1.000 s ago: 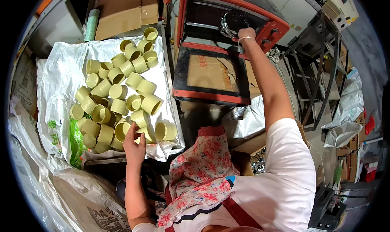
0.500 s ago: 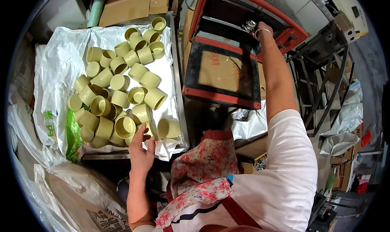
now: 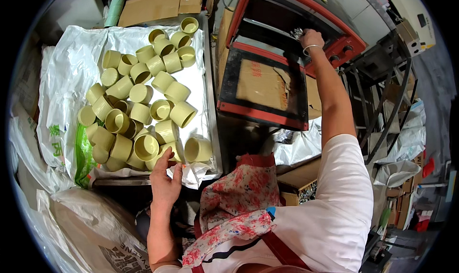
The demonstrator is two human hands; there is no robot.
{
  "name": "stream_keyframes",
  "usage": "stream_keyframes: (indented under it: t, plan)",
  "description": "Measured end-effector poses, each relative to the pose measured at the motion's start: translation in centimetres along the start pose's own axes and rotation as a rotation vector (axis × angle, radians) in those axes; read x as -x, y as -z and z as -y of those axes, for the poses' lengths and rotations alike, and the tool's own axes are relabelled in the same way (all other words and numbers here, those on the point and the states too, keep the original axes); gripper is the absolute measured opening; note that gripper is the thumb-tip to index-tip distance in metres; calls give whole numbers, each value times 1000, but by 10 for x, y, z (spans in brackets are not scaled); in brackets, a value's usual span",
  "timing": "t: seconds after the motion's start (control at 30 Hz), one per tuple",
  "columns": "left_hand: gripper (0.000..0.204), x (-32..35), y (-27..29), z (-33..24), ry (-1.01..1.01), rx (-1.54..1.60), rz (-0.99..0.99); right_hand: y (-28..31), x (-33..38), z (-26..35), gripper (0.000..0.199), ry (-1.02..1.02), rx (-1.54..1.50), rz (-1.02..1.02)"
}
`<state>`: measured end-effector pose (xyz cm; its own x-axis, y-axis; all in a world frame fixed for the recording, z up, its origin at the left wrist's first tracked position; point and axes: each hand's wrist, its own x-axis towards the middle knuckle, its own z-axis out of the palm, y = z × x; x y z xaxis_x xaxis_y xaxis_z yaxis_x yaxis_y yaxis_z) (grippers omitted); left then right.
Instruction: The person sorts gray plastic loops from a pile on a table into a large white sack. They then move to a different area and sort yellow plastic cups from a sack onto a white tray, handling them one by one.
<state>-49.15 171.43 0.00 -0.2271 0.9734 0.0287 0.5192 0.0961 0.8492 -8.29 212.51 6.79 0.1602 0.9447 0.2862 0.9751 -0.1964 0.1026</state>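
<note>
My right hand (image 3: 312, 40), with a bangle on its wrist, reaches into the open front of a red and black toaster oven (image 3: 351, 43). Its fingers are closed on a cluster of small shiny metal pieces (image 3: 296, 33), whose exact kind is too small to tell. My left hand (image 3: 165, 184) rests at the near edge of a tray, fingers apart and holding nothing. Its fingertips are beside a pale yellow-green cup (image 3: 146, 147); I cannot tell whether they touch. Many similar round cups (image 3: 140, 94) lie tipped or stand across the tray's white sheet (image 3: 67, 77).
The lowered oven door (image 3: 260, 84) has cardboard on its window. Below it sit a white bag (image 3: 301, 146) and a cardboard box of shiny pieces (image 3: 306, 192). A black metal rack (image 3: 382, 96) stands at right, a large sack (image 3: 91, 225) at lower left.
My right hand has drawn slightly back toward the oven's opening, the metal pieces still at its fingers. My left hand has barely moved. The whole view has shifted a little.
</note>
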Motion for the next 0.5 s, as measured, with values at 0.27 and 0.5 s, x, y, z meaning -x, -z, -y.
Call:
stream_keyframes:
  t: [0.27,0.5]
  plan:
    - [43,-1,4,-3,18,-12,2,2,-8,-5,26,97,-195,-113]
    - [43,0,4,-2,5,-17,6,6,-11,69,30,215,-191,-39]
